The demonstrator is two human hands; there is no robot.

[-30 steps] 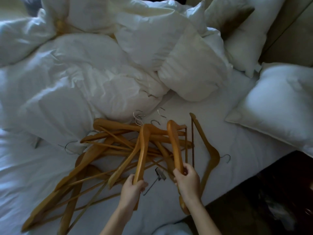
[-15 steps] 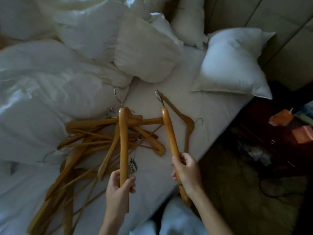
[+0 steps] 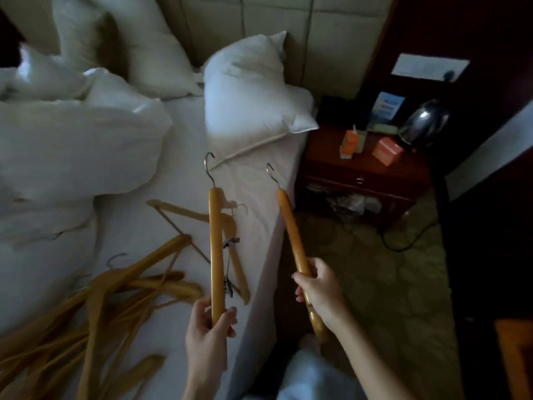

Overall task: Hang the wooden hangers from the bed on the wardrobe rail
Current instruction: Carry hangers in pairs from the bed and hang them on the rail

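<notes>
My left hand (image 3: 208, 327) grips one wooden hanger (image 3: 216, 243) by its lower end, edge-on, with its metal hook pointing up over the bed. My right hand (image 3: 320, 290) grips a second wooden hanger (image 3: 291, 232) the same way, held out past the bed's edge above the floor. A pile of several wooden hangers (image 3: 95, 313) lies on the white sheet at the lower left. One more hanger (image 3: 233, 255) lies flat on the sheet just behind the left hand's hanger. No wardrobe rail is in view.
White pillows (image 3: 251, 93) and a crumpled duvet (image 3: 57, 157) cover the bed (image 3: 259, 226). To the right stands a dark red nightstand (image 3: 360, 174) with orange boxes and a metal kettle (image 3: 424, 122). A cable runs across the patterned floor (image 3: 389, 269).
Both hands have lifted their hangers off the pile and carried them right. The view has swung right, so the pile now sits at the lower left and the nightstand shows.
</notes>
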